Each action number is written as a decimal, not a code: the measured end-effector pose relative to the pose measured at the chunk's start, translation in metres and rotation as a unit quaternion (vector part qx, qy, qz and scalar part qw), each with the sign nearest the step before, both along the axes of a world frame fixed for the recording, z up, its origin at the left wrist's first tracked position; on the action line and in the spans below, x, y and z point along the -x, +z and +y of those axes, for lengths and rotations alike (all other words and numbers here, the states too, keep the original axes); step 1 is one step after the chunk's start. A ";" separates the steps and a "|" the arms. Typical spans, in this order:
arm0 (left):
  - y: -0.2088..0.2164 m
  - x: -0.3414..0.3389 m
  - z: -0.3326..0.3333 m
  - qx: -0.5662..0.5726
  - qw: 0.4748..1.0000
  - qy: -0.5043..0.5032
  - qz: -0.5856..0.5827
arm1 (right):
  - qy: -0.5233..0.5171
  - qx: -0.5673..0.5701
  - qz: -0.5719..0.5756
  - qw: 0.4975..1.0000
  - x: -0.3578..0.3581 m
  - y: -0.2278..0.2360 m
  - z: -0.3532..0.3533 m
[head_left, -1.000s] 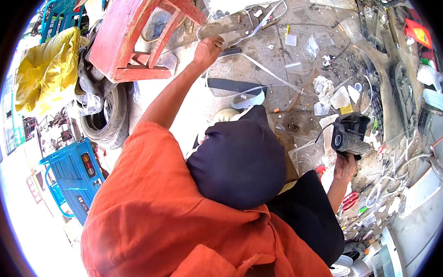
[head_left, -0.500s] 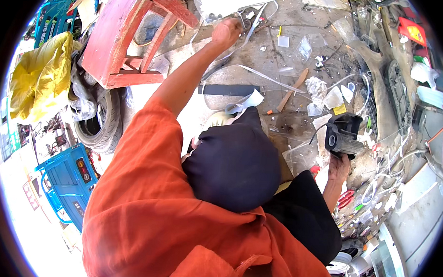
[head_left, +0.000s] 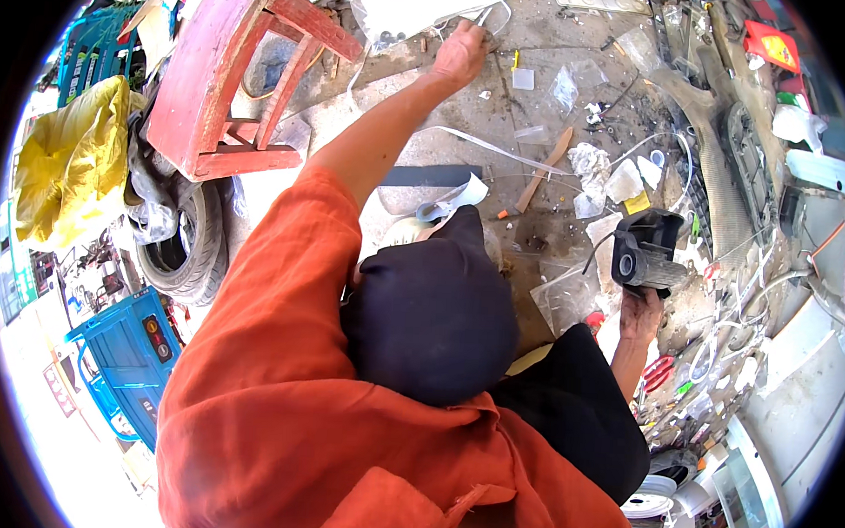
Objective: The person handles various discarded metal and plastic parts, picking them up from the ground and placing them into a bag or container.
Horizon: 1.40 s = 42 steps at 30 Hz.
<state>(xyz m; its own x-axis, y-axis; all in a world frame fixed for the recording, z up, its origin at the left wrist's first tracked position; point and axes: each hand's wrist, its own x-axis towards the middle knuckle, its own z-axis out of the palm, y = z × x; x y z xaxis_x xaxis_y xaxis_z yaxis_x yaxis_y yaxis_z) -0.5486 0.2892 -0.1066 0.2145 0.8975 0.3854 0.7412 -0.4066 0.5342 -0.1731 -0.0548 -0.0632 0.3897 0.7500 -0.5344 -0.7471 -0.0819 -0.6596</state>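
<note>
My right hand point(head_left: 638, 318) grips a black plastic housing point(head_left: 641, 258) from below. The housing has a round opening on its near side and a thin black cable hanging off its left. Farther off, my left arm stretches out over the floor. The left hand point(head_left: 461, 54) is closed, its fingers curled beside a white plastic strap point(head_left: 498, 23) and a clear bag with a white sheet point(head_left: 408, 7). What is between those fingers, if anything, is hidden.
A red wooden stool point(head_left: 206, 80) lies tipped over at the left, near a tyre point(head_left: 200, 247) and a yellow sack point(head_left: 72, 159). A wooden strip point(head_left: 547, 166), crumpled white scraps point(head_left: 589, 165) and red-handled pliers point(head_left: 658, 373) lie on the littered floor. A dark-clothed knee point(head_left: 430, 320) rises in front.
My left hand has shifted to the right and slightly farther away, along the white strap. The right hand still holds the black housing in nearly the same place. The whole view has shifted slightly.
</note>
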 end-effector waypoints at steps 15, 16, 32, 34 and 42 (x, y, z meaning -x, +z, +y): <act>0.003 -0.024 0.004 0.143 0.935 0.032 0.323 | 0.017 -0.020 0.002 1.000 0.006 0.011 0.000; 0.005 -0.018 0.005 0.143 0.934 0.033 0.326 | 0.010 -0.015 0.000 1.000 0.009 0.013 0.001; -0.017 0.106 0.011 0.187 0.945 0.269 0.009 | 0.042 0.019 -0.056 0.997 0.013 0.013 0.006; -0.020 0.106 0.020 0.267 0.934 0.236 0.031 | 0.041 0.023 -0.047 0.998 0.020 0.021 0.010; -0.011 0.072 0.035 0.247 0.938 0.193 0.146 | 0.028 0.020 -0.044 0.998 0.017 0.020 0.003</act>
